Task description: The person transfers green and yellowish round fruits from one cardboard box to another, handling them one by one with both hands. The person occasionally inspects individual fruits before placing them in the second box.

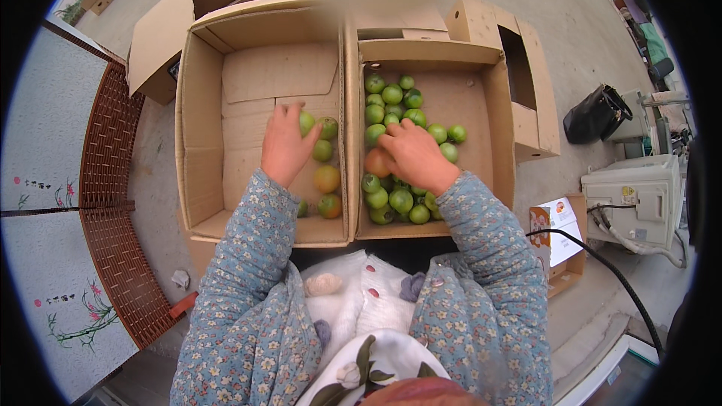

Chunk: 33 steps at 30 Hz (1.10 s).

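Observation:
Two cardboard boxes stand side by side before me. In the left box (197, 124) my left hand (289, 144) has its thumb and fingers around a green tomato (306, 123). Other green tomatoes and an orange-green tomato (326, 179) lie along that box's right wall. Over the right box (502, 141) my right hand (418, 157) is bent down, its fingertips at a reddish tomato (377, 162); whether it grips that one is unclear. Many green tomatoes (401, 201) lie in the right box, mostly on its left side and near end, some hidden under my right hand.
More cardboard boxes (161, 39) stand behind and at the right. A folding screen (107, 152) with woven brown edging is at the left. A black bucket-like container (592, 115), a pale equipment case (637, 197) and a black cable (615, 273) are at the right.

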Available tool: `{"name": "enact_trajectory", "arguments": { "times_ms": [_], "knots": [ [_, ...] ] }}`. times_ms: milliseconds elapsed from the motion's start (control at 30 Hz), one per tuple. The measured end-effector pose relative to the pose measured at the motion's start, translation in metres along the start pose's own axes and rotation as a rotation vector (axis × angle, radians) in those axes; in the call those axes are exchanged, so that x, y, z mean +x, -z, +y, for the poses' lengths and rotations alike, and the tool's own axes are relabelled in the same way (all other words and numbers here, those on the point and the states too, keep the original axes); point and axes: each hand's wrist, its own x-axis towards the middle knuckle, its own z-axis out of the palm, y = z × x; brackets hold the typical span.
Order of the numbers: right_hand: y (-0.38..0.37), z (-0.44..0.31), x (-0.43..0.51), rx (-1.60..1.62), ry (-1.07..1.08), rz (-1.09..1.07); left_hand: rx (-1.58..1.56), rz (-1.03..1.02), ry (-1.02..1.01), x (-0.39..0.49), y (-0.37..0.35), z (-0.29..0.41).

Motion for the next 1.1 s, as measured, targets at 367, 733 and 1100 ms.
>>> {"name": "enact_trajectory", "arguments": {
  "times_ms": [367, 733, 1100],
  "knots": [
    [-0.037, -0.045, -0.012, -0.633, 0.062, 0.023, -0.052, -0.016, 0.037, -0.002, -0.005, 0.007],
    [0.036, -0.022, 0.008, 0.787, -0.280, 0.296, -0.458, 0.083, -0.424, -0.002, 0.017, 0.041],
    [-0.009, 0.060, 0.015, -0.097, -0.642, 0.157, -0.083, 0.240, -0.056, 0.003, 0.011, 0.017]
  ]
}}
